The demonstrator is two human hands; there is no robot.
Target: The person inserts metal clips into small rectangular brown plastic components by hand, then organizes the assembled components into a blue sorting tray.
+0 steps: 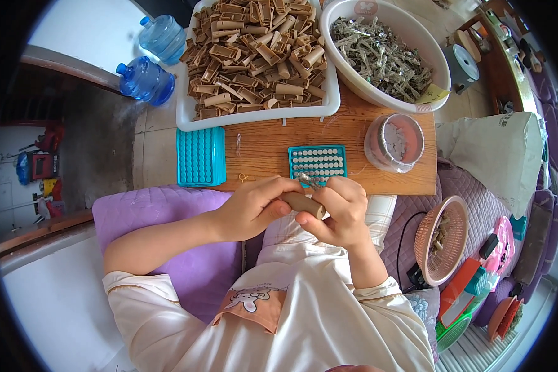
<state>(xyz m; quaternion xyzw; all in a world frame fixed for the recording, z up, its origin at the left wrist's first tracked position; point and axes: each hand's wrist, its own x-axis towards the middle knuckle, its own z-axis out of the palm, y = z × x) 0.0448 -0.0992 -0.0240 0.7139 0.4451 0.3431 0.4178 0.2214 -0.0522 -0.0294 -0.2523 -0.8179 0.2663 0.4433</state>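
In front of my chest, my left hand (257, 208) is closed around a brown half-round plastic casing (304, 204). My right hand (343, 214) is bent over the casing's right end, its thumb beside it. A small clear-and-silver part (310, 181) sticks out from the fingers of my right hand, just above the casing; its lower end is hidden. Just beyond my hands, a teal tray (293, 165) on the wooden table (260, 139) holds rows of small round whitish pieces.
A white tub (260, 115) heaped with brown casings stands at the back. Right of it is a white basin (437, 62) of clear-and-silver parts. A jar (378, 158) holds white pieces. Stacked teal trays (200, 156) lie left. A pink basket (462, 235) sits at right.
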